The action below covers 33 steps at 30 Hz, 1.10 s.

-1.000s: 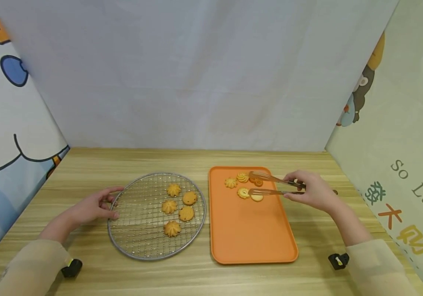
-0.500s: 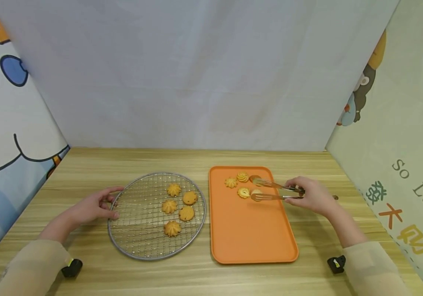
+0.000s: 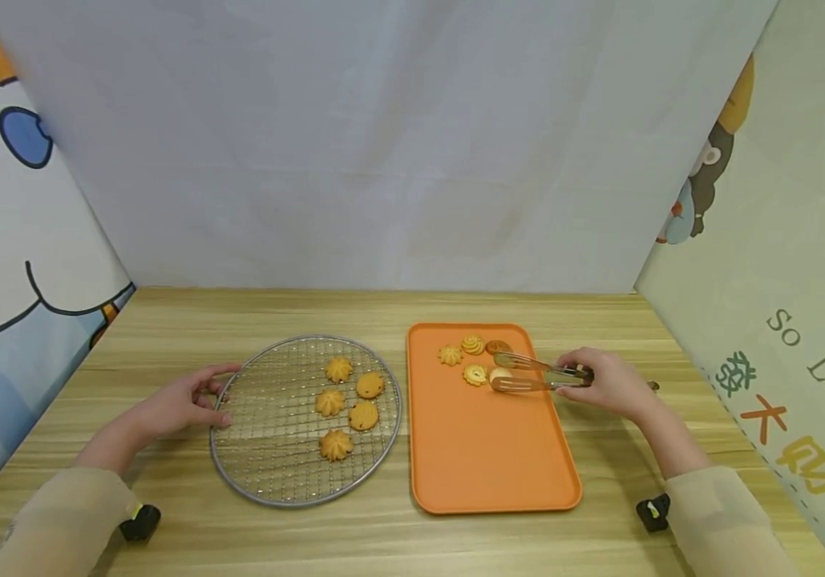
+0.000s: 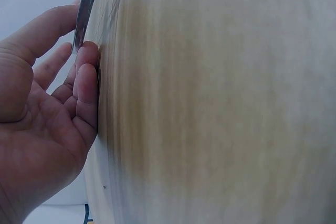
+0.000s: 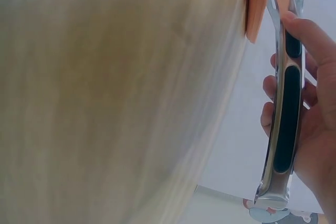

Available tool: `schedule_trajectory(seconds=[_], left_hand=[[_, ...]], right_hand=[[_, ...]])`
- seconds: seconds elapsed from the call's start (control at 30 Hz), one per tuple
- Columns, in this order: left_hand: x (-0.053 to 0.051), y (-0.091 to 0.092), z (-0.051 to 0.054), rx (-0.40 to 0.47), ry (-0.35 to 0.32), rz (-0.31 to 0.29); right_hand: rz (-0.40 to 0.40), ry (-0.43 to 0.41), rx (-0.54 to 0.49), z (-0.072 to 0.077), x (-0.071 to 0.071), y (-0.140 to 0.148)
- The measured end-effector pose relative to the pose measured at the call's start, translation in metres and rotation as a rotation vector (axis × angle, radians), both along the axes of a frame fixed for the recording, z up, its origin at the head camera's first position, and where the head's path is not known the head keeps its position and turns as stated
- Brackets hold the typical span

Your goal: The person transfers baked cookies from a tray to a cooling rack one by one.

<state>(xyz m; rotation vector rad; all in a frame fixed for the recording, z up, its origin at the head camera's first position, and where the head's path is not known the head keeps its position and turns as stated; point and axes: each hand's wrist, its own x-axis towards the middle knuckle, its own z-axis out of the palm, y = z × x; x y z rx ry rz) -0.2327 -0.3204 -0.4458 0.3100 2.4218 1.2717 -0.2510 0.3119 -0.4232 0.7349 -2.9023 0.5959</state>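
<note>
At the left rim of a round wire cooling rack, my left hand holds the edge; in the left wrist view its thumb and fingers lie on either side of the metal rim. My right hand grips metal food tongs with dark green handle inserts. Their slotted tips reach over the right side of an orange tray. A pale round cookie lies between the tong arms, partly covered; I cannot tell whether they touch it.
Beside the tips on the tray are a ring-shaped cookie, a brown cookie, a swirled cookie and a star-shaped cookie. Several cookies rest on the rack's right half. A pale cloth wall stands behind the wooden table.
My right hand has lowered the tongs slightly toward me, and their arms have come closer together around the pale cookie. The brown cookie shows more clearly. My left hand stays put.
</note>
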Motion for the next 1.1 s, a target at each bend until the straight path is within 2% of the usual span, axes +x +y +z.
schedule_trajectory(seconds=[0.3, 0.63, 1.1], left_hand=[[0.0002, 0.0001, -0.0004, -0.007, 0.01, -0.001], [-0.0004, -0.0008, -0.0026, -0.01, 0.024, -0.003], [0.001, 0.0016, 0.0012, -0.02, 0.005, 0.001]], right_hand=[[0.001, -0.032, -0.006, -0.0001, -0.0026, 0.0014], [0.015, -0.026, -0.007, -0.0001, -0.0044, 0.0015], [0.007, -0.076, -0.005, 0.0048, -0.0041, 0.0021]])
